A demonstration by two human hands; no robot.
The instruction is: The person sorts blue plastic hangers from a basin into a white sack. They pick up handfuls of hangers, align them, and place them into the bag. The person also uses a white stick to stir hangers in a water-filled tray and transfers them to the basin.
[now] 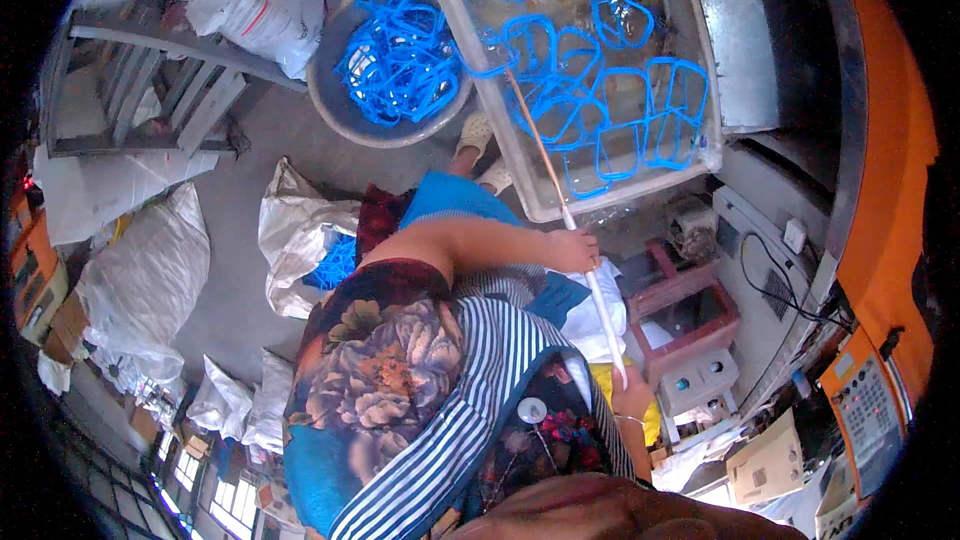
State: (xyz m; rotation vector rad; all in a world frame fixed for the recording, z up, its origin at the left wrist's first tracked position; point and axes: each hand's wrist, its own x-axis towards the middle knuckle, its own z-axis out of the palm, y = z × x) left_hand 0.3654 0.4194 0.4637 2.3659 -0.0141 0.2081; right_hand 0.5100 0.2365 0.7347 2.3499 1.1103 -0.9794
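My left hand (572, 250) is closed around the middle of a long pole (542, 152), pale at the lower part and reddish-brown higher up. Lower down, my right hand (630, 400) grips the pole's bottom end. The pole leans up over the near wall of a rectangular water tub (545, 212). Its far tip meets a blue plastic loop (488, 70) lying across the tub's left rim. Several blue angular loops (620, 152) lie in the water. Left of the tub, a round grey basin (325, 105) holds a tangled heap of blue loops (400, 75).
An open white sack (290, 202) with blue pieces stands on the floor at left. Beyond it are a grey metal frame (180, 45) and stuffed white bags (265, 15). At right stand a reddish stand (685, 315) and an orange machine with a keypad panel (865, 395).
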